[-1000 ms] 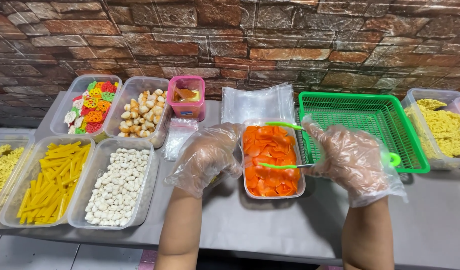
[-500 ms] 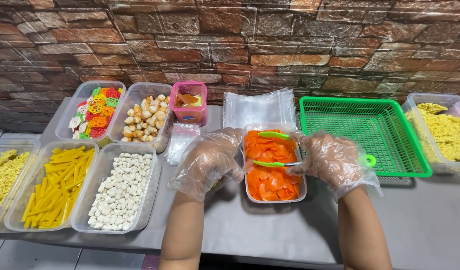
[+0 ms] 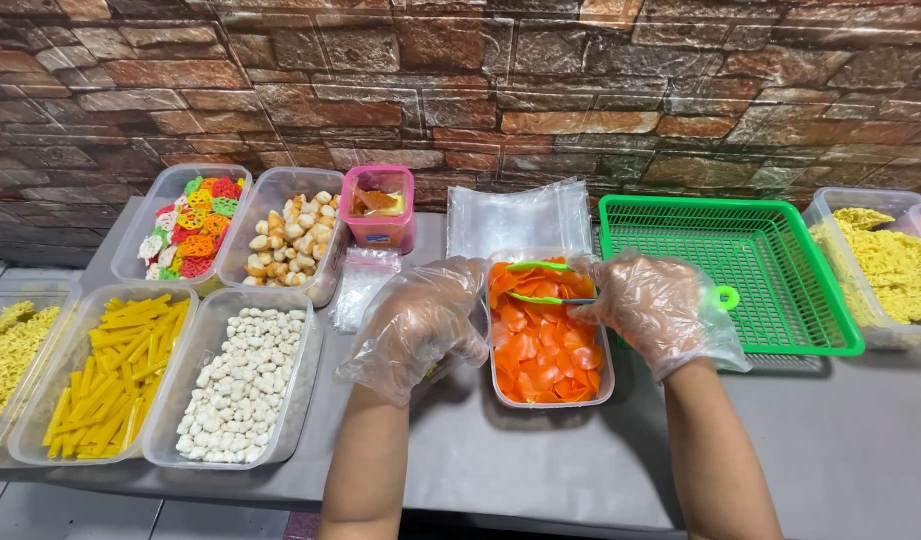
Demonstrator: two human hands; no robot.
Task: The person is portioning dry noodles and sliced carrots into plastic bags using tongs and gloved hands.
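Two gloved hands at tub of orange chips (image 3: 545,345), mid-bench. Right hand (image 3: 655,305) closed around green tongs (image 3: 550,283) over chips. Left hand (image 3: 420,325) curled against tub's left wall, grip unclear. Green basket (image 3: 730,270) just right.

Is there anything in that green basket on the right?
No, the green basket shows only its bare mesh floor, while the right hand holds green tongs over the container of orange chips beside it.

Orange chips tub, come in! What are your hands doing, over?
Left hand gloved, on the tub edge. Right hand grips green tongs over the orange chips. Nothing blocking; green basket beside it.
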